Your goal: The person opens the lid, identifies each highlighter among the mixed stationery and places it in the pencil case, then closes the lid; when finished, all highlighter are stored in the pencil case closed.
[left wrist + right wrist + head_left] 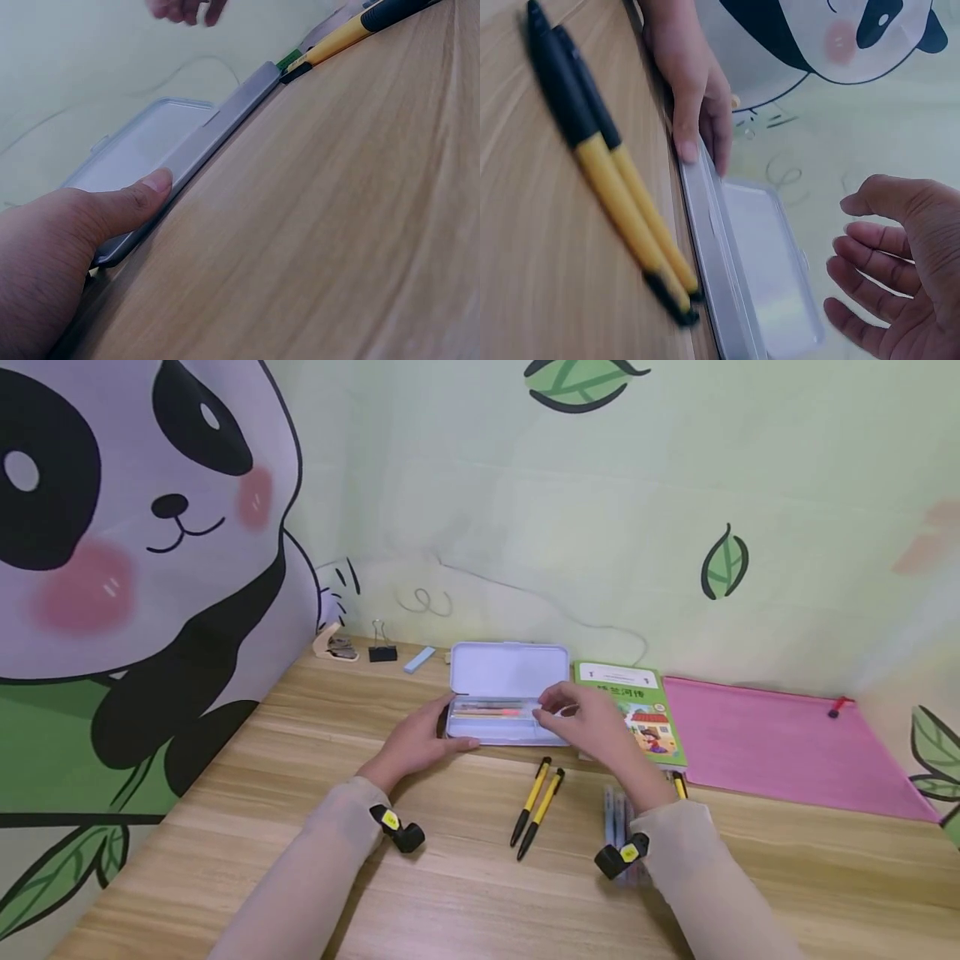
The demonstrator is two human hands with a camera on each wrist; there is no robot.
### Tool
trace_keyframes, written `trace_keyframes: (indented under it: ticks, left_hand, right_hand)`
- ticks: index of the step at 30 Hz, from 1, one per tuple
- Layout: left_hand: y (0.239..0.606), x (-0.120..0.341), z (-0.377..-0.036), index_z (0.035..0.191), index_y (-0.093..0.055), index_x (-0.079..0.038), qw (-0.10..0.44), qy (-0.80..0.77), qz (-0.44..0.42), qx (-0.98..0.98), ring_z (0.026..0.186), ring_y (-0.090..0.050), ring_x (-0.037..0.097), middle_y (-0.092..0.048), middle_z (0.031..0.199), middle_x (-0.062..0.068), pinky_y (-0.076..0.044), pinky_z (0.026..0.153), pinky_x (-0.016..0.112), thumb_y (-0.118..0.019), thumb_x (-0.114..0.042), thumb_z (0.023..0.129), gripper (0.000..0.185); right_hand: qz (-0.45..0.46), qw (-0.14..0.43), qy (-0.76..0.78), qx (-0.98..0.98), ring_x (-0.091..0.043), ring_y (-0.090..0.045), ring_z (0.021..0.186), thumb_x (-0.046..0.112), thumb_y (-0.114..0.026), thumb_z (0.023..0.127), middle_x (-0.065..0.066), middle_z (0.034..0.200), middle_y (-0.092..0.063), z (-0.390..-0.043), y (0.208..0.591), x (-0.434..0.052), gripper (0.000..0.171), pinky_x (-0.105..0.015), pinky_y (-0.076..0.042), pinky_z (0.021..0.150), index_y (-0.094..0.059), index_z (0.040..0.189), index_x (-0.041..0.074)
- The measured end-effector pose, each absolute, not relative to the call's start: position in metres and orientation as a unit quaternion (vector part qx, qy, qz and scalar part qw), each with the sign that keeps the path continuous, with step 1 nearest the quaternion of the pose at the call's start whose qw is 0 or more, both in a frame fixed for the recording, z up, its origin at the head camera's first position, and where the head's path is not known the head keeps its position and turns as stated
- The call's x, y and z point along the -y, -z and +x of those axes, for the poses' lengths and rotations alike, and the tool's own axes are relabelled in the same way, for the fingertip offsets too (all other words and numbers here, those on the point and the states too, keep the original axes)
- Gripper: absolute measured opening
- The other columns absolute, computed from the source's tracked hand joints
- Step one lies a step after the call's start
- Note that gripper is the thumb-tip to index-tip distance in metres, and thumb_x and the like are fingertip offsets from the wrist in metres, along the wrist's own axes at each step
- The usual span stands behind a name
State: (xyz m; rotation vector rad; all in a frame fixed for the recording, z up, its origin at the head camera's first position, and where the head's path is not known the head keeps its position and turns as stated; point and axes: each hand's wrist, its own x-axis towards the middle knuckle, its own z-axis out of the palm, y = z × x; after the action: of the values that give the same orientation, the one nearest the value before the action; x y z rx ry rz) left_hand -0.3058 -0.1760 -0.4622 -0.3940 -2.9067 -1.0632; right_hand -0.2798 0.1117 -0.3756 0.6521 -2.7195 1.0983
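A pale lavender pencil case (pixel 510 668) lies on the wooden table with its lid raised at the back. Several slim pens or pencils (pixel 491 713) lie inside, one with an orange-pink part. My left hand (pixel 420 739) grips the case's left end, the thumb (pixel 142 199) along its front edge. Above the right end of the case is my right hand (pixel 588 718); in the right wrist view its fingers (pixel 870 277) are loosely bent, the thumb apart, and hold nothing. Two yellow-and-black pens (pixel 534 806) lie side by side in front of the case.
Several clear-barrelled pens (pixel 618 818) lie partly under my right wrist, near another yellow-and-black pen (pixel 679 785). A green book (pixel 652 727) and a pink zip pouch (pixel 780 747) lie to the right. Back left are a black binder clip (pixel 382 653), a light-blue bar (pixel 419 660) and a beige object (pixel 326 643).
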Motion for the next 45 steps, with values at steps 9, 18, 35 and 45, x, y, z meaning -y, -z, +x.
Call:
trace_keyframes:
  ticks: [9, 18, 35, 45]
  left_hand:
    - [0.460, 0.179, -0.305, 0.161, -0.026, -0.019, 0.013, 0.342, -0.132, 0.930, 0.147, -0.033, 0.030, -0.035, 0.161, 0.009, -0.028, 0.119, 0.050, -0.072, -0.068, 0.080, 0.104]
    - [0.463, 0.178, -0.306, 0.160, -0.028, -0.019, 0.018, 0.341, -0.141, 0.929, 0.146, -0.034, 0.030, -0.037, 0.159, 0.008, -0.029, 0.118, 0.050, -0.072, -0.068, 0.081, 0.103]
    - [0.462, 0.175, -0.306, 0.161, -0.027, -0.021, 0.013, 0.335, -0.135, 0.932, 0.147, -0.033, 0.028, -0.036, 0.160, 0.007, -0.028, 0.119, 0.048, -0.070, -0.070, 0.080, 0.104]
    - [0.461, 0.175, -0.306, 0.161, -0.027, -0.019, 0.009, 0.337, -0.130, 0.932, 0.147, -0.032, 0.029, -0.035, 0.161, 0.008, -0.027, 0.119, 0.050, -0.071, -0.068, 0.081, 0.103]
  right_hand:
    - [0.232, 0.078, -0.358, 0.901, -0.016, -0.068, 0.090, 0.024, -0.075, 0.091, 0.002, 0.095, -0.073, -0.263, 0.385, -0.161, 0.017, -0.039, -0.060, 0.080, -0.074, 0.102, 0.010]
    - [0.343, 0.038, -0.299, 0.890, -0.018, -0.066, 0.101, 0.018, -0.075, 0.092, 0.006, 0.109, -0.073, -0.244, 0.413, -0.207, 0.016, -0.044, -0.057, 0.086, -0.075, 0.107, 0.016]
    - [0.392, -0.029, -0.318, 0.863, -0.018, -0.060, 0.111, -0.002, -0.065, 0.087, 0.006, 0.114, -0.067, -0.244, 0.437, -0.218, 0.031, -0.042, -0.052, 0.095, -0.074, 0.107, 0.020]
    - [0.395, -0.050, -0.315, 0.862, -0.014, -0.055, 0.098, 0.010, -0.072, 0.087, 0.007, 0.115, -0.062, -0.244, 0.440, -0.216, 0.024, -0.032, -0.049, 0.081, -0.072, 0.106, 0.025]
